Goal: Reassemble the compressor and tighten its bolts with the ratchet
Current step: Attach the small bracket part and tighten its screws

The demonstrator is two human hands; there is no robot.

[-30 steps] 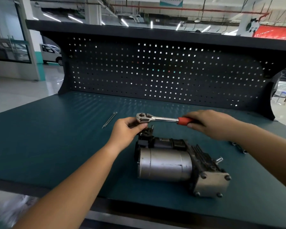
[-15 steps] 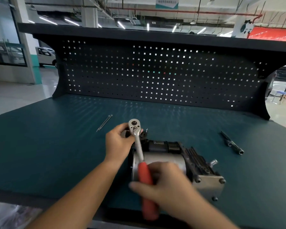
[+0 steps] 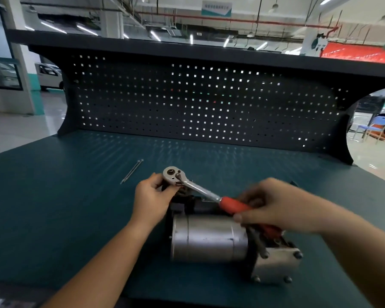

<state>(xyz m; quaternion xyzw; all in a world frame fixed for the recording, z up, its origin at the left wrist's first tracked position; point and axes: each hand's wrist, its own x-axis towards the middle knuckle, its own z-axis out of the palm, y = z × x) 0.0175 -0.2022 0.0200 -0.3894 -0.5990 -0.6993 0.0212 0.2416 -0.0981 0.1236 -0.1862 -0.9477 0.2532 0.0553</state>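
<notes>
The compressor [image 3: 209,238], a silver cylinder with a black body and a metal end plate with bolts, lies on the green bench near the front edge. A ratchet [image 3: 198,190] with a red handle sits over its far left end. My left hand [image 3: 152,198] pinches the ratchet's round head and steadies it on the compressor's top. My right hand [image 3: 273,205] is closed around the red handle, which points to the right and toward me. The socket and bolt under the head are hidden by my fingers.
Two thin long bolts [image 3: 132,171] lie on the green benchtop [image 3: 53,207] left of the ratchet head. A dark pegboard back wall [image 3: 198,103] rises behind, with a shelf on top. The bench's front edge runs just below the compressor.
The ratchet handle has swung from pointing straight toward me back up to the right, with my right hand on it. My left hand stayed on the ratchet head.
</notes>
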